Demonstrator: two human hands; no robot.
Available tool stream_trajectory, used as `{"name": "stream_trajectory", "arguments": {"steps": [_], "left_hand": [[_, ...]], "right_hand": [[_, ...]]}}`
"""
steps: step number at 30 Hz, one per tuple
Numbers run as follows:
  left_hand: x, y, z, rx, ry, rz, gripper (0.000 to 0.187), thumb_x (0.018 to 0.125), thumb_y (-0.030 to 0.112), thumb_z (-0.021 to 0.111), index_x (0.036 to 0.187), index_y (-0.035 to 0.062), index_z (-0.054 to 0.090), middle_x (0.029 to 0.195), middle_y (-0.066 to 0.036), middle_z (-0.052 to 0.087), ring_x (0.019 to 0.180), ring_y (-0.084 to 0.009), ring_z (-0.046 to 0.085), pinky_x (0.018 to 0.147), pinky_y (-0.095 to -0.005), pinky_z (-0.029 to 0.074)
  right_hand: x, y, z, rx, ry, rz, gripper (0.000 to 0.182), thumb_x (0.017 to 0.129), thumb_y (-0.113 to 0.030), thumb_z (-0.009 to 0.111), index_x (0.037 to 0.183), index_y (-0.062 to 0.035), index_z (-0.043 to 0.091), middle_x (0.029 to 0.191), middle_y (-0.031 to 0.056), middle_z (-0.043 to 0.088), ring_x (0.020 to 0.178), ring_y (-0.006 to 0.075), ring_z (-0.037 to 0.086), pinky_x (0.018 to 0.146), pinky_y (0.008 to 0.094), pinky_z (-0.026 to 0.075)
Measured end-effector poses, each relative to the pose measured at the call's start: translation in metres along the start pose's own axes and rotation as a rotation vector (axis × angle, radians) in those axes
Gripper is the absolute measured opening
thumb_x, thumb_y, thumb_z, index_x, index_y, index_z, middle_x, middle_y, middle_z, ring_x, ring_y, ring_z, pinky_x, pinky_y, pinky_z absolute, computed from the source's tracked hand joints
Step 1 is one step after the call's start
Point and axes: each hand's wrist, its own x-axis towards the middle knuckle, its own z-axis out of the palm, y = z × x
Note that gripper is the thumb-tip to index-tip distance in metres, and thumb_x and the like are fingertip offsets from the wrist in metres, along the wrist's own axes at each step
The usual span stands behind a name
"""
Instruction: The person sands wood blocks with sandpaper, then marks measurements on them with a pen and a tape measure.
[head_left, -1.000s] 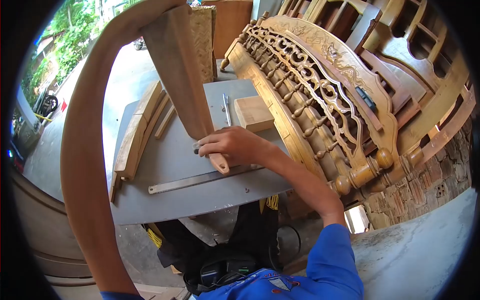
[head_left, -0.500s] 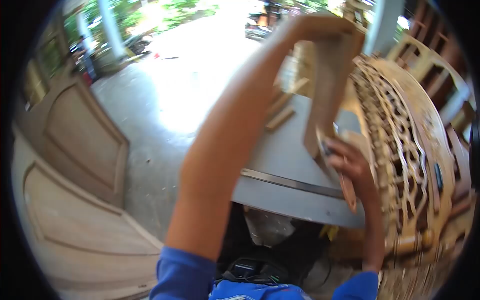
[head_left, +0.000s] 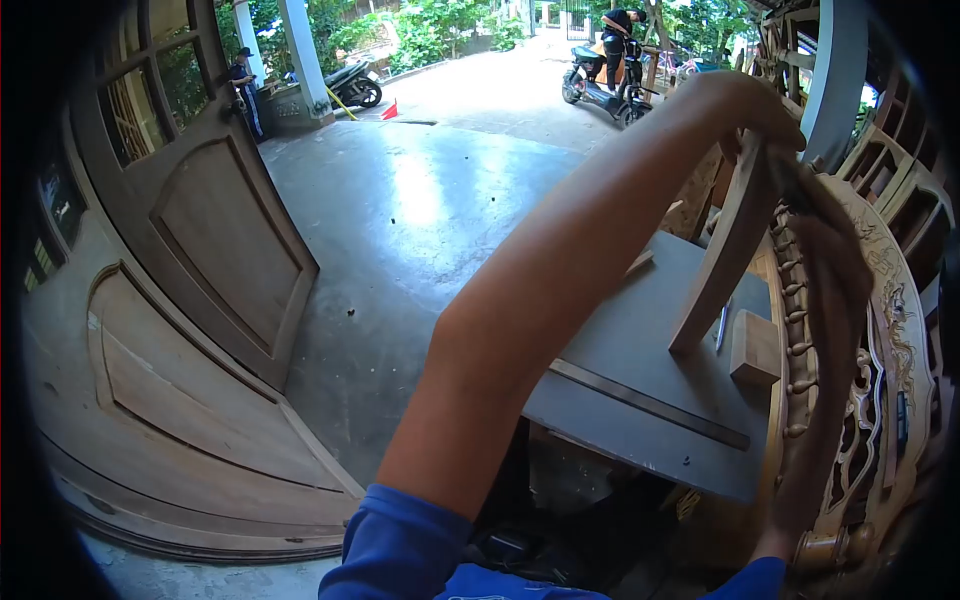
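The left grip (head_left: 768, 112) wraps the top end of the board (head_left: 722, 250), which slants over the surface (head_left: 630, 350) between two and three o'clock and is probably stiff, fairly light, best held by its edges, while the blurred right grip's (head_left: 840, 250) hold I cannot tell.

Under the left hand (head_left: 765, 115), a board (head_left: 722, 250) slants down over the tabletop (head_left: 625, 345). Nearer the body than both hands, a flat strip (head_left: 650, 402) lies across the tabletop. Left of and below the right hand (head_left: 838, 255) sits a block (head_left: 754, 345). Carved furniture (head_left: 895, 270) stands right of the hands; door panels (head_left: 230, 240), far left; a scooter (head_left: 600, 92), beyond.
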Motion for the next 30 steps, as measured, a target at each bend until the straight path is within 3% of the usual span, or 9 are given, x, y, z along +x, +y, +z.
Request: {"name": "stream_trajectory", "arguments": {"steps": [3, 8, 14, 17, 19, 22, 24, 26, 30], "left_hand": [[0.002, 0.003, 0.004, -0.046, -0.011, -0.017, 0.059, 0.078, 0.040, 0.057, 0.119, -0.0009, 0.046, 0.129, -0.018, 0.039, 0.099, -0.0332, 0.057, 0.069, -0.0345, 0.057], [0.008, 0.000, 0.012, -0.079, 0.041, -0.019, 0.046, 0.079, 0.036, 0.057, 0.110, 0.0024, 0.056, 0.116, -0.018, 0.051, 0.099, -0.0300, 0.057, 0.076, -0.0392, 0.054], [0.030, 0.006, 0.027, 0.035, 0.024, 0.188, 0.040, 0.074, 0.037, 0.057, 0.107, 0.0148, 0.061, 0.104, -0.016, 0.058, 0.088, -0.0235, 0.058, 0.079, -0.0384, 0.045], [0.031, 0.004, 0.029, -0.184, 0.084, 0.203, 0.044, 0.072, 0.042, 0.060, 0.105, 0.0136, 0.062, 0.103, -0.014, 0.059, 0.090, -0.0218, 0.057, 0.080, -0.0357, 0.045], [0.025, -0.002, 0.027, -0.181, 0.109, 0.191, 0.045, 0.070, 0.043, 0.061, 0.101, 0.0105, 0.064, 0.105, -0.015, 0.059, 0.091, -0.0219, 0.057, 0.080, -0.0352, 0.045], [0.005, -0.013, 0.016, -0.174, 0.157, 0.174, 0.048, 0.067, 0.045, 0.063, 0.096, 0.0058, 0.066, 0.108, -0.016, 0.058, 0.094, -0.0221, 0.057, 0.080, -0.0344, 0.045], [-0.002, -0.013, 0.013, -0.157, 0.164, 0.175, 0.052, 0.065, 0.047, 0.065, 0.096, 0.0046, 0.066, 0.111, -0.017, 0.056, 0.096, -0.0226, 0.057, 0.081, -0.0346, 0.045], [-0.002, -0.010, 0.016, -0.132, 0.127, 0.186, 0.058, 0.062, 0.049, 0.068, 0.099, 0.0052, 0.065, 0.114, -0.017, 0.055, 0.099, -0.0235, 0.056, 0.083, -0.0356, 0.045], [0.034, 0.005, 0.032, 0.007, 0.055, 0.223, 0.053, 0.066, 0.046, 0.064, 0.106, 0.0118, 0.063, 0.116, -0.014, 0.054, 0.103, -0.0233, 0.054, 0.085, -0.0365, 0.044]], "right_hand": [[-0.036, 0.001, 0.022, -0.278, -0.176, -0.052, 0.011, 0.074, -0.006, 0.059, 0.084, -0.0103, 0.060, 0.118, 0.0112, 0.054, 0.114, 0.0313, 0.046, 0.095, 0.0388, 0.040], [-0.097, -0.003, 0.036, 0.136, -0.535, 0.245, 0.018, 0.069, 0.001, 0.061, 0.083, -0.0087, 0.062, 0.107, 0.0100, 0.060, 0.103, 0.0291, 0.056, 0.088, 0.0365, 0.046], [-0.032, 0.025, -0.008, 0.472, -0.026, 0.353, 0.014, 0.086, -0.008, 0.051, 0.095, -0.0004, 0.059, 0.103, 0.0105, 0.061, 0.093, 0.0202, 0.058, 0.082, 0.0313, 0.045], [-0.009, 0.011, -0.015, 0.251, 0.194, 0.330, 0.016, 0.088, -0.009, 0.049, 0.097, -0.0004, 0.058, 0.109, 0.0130, 0.055, 0.100, 0.0206, 0.054, 0.087, 0.0317, 0.043], [-0.019, 0.016, -0.008, 0.262, 0.048, 0.248, 0.014, 0.086, -0.005, 0.047, 0.095, -0.0006, 0.057, 0.121, 0.0171, 0.049, 0.110, 0.0242, 0.051, 0.092, 0.0330, 0.042], [-0.065, 0.011, 0.020, 0.284, -0.265, 0.323, 0.014, 0.076, 0.000, 0.054, 0.086, -0.0060, 0.061, 0.112, 0.0133, 0.057, 0.104, 0.0251, 0.056, 0.086, 0.0326, 0.047], [-0.101, 0.011, 0.033, 0.040, -0.576, 0.097, 0.018, 0.074, 0.000, 0.054, 0.087, -0.0091, 0.061, 0.106, 0.0090, 0.061, 0.095, 0.0246, 0.060, 0.081, 0.0323, 0.049], [-0.109, 0.008, 0.037, 0.167, -0.721, 0.275, 0.013, 0.073, -0.003, 0.057, 0.085, -0.0044, 0.062, 0.108, 0.0142, 0.060, 0.097, 0.0265, 0.060, 0.082, 0.0317, 0.048], [-0.055, 0.016, 0.005, 0.372, -0.425, 0.384, 0.018, 0.074, 0.003, 0.059, 0.090, -0.0047, 0.060, 0.105, 0.0121, 0.061, 0.096, 0.0232, 0.060, 0.084, 0.0319, 0.047]]}}
